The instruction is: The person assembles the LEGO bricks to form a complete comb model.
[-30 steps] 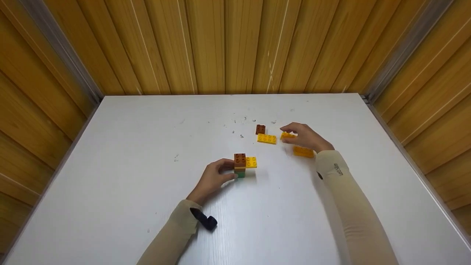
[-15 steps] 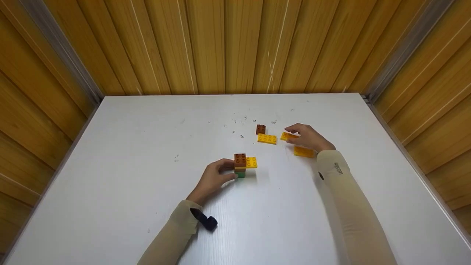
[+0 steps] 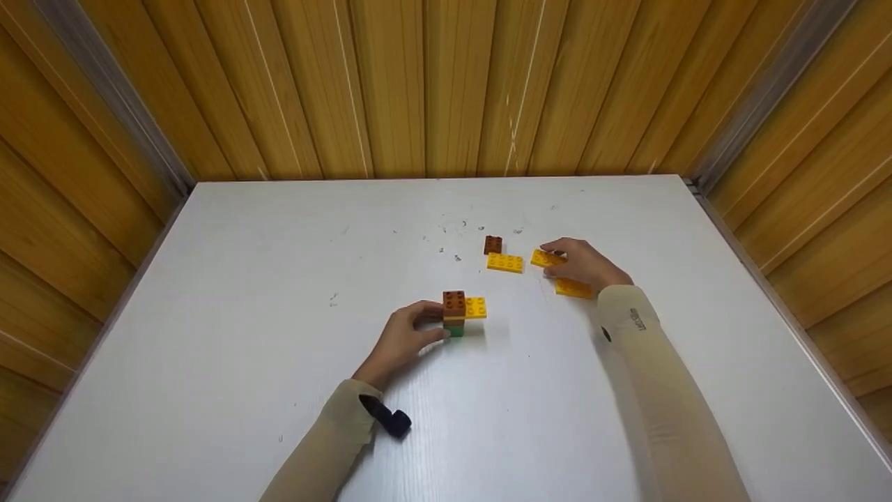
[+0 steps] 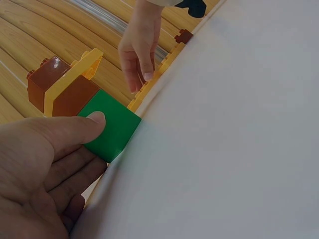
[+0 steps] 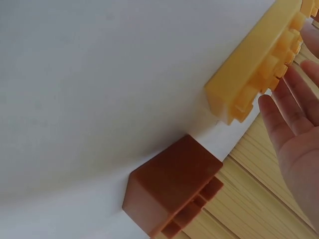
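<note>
My left hand (image 3: 406, 335) holds a small upright stack low on its left side, thumb on the green bottom brick (image 4: 112, 124). Above the green come a brown brick (image 4: 75, 94), a thin yellow plate (image 3: 476, 307) jutting out to the right, and a brown top brick (image 3: 454, 302). Farther back, my right hand (image 3: 589, 263) pinches the right end of a yellow brick (image 3: 546, 258) lying on the table, fingers at its far edge and thumb at its near edge. The right wrist view shows this hand's other fingers reaching past a yellow brick (image 5: 254, 64).
Left of the right hand lie a yellow studded brick (image 3: 504, 263) and a dark brown brick (image 3: 493, 245). Another yellow brick (image 3: 574, 287) lies under the right wrist. A brown brick (image 5: 174, 179) is close in the right wrist view. Ribbed wood-look panels (image 3: 446, 90) rise behind the table.
My right hand shifted slightly right and its fingers lowered to the yellow brick's far edge, showing more of the brick. The left hand and stack stayed put.
</note>
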